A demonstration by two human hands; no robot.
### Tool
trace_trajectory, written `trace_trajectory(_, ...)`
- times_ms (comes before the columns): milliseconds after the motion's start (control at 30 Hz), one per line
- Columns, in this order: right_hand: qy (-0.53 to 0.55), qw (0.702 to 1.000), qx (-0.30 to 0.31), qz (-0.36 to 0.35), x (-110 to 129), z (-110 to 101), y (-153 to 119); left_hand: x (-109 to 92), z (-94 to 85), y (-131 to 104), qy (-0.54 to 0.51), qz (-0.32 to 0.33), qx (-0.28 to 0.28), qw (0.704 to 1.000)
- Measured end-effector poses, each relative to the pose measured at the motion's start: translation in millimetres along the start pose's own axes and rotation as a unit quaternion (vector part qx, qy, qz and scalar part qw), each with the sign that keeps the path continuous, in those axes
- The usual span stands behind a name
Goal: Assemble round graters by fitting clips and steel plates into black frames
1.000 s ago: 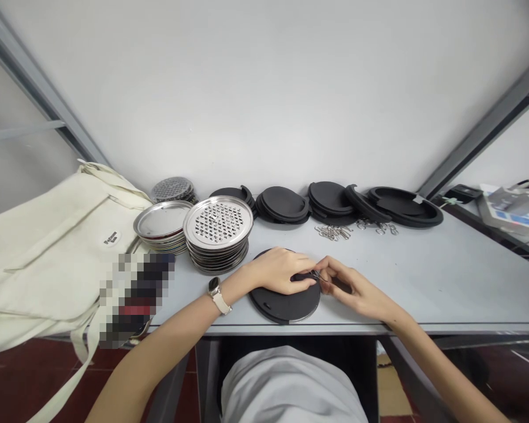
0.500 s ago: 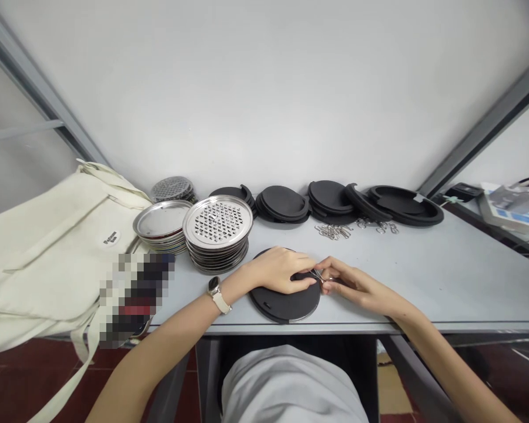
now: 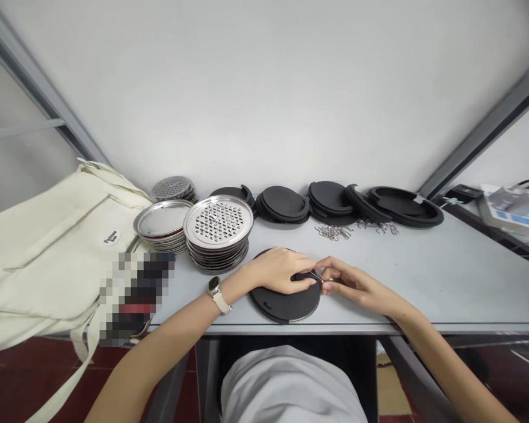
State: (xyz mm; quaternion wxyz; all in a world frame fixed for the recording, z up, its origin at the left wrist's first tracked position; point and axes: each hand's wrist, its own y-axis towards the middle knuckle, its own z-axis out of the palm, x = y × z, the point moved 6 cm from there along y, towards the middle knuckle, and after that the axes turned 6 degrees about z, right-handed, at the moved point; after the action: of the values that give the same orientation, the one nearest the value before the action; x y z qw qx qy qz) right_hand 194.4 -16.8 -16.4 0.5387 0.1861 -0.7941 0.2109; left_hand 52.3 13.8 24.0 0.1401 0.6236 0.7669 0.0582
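A round black disc lies flat near the table's front edge, with a thin silvery rim showing along its lower right. My left hand lies over its upper part, thumb and fingers gripping toward the right edge. There, a thin metal wire clip sticks out between both hands. My right hand pinches this clip between thumb and fingers. The fingertips hide how the clip and disc meet.
Perforated metal grater discs stand stacked at left, beside plain metal discs. Black discs line the wall. Loose metal clips lie before them. A cream bag is at far left; a black ring-shaped piece sits at right.
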Motion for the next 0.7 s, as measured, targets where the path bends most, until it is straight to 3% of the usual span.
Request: trace_trajectory(700, -0.037, 0.999, -0.006, 0.015, 0.3, 1.6, 0.4, 0.8, 2.1, -0.4, 0.002, 0.002, 0.012, 1.0)
